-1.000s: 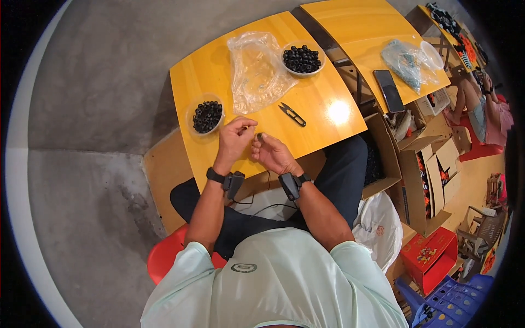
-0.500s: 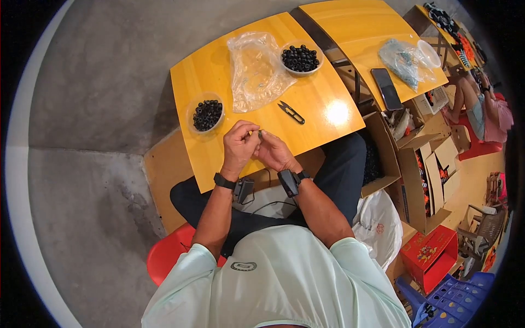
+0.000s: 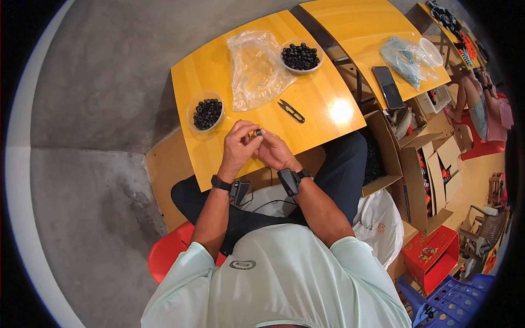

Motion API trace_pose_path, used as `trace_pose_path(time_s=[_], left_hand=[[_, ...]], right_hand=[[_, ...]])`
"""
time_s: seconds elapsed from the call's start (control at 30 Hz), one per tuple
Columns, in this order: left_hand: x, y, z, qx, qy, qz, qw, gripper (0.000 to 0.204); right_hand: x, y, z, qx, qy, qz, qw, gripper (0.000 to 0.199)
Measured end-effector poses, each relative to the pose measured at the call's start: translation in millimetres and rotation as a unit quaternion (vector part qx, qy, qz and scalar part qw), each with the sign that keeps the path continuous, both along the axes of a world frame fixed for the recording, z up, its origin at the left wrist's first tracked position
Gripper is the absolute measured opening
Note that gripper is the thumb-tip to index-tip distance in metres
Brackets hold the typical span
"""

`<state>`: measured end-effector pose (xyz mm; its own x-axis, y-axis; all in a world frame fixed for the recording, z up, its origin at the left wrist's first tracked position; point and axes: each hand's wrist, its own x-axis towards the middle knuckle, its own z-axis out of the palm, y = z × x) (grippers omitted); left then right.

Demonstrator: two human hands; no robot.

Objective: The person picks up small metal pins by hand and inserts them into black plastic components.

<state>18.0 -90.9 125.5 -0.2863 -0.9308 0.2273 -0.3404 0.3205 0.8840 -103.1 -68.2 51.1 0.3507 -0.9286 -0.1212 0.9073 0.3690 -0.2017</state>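
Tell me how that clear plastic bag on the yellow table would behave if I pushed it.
The clear plastic bag looks crumpled and thin, so it would probably fold rather than slide whole. It seems nearly empty, so likely very light. It lies between two bowls of black beads, which it might nudge.

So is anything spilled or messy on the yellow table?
Nothing stands out. The black beads stay inside their two bowls, none scattered on the table. The clear bag lies crumpled and the small snips lie flat beside it. Both hands pinch one small dark piece.
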Motion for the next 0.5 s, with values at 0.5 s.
trace_pose_path(time_s=[0.5], left_hand=[[44,-45,-13,-0.039,-0.228,0.088,0.969,0.021]], right_hand=[[-7,-1,0,-0.034,-0.047,0.032,0.998,0.021]])
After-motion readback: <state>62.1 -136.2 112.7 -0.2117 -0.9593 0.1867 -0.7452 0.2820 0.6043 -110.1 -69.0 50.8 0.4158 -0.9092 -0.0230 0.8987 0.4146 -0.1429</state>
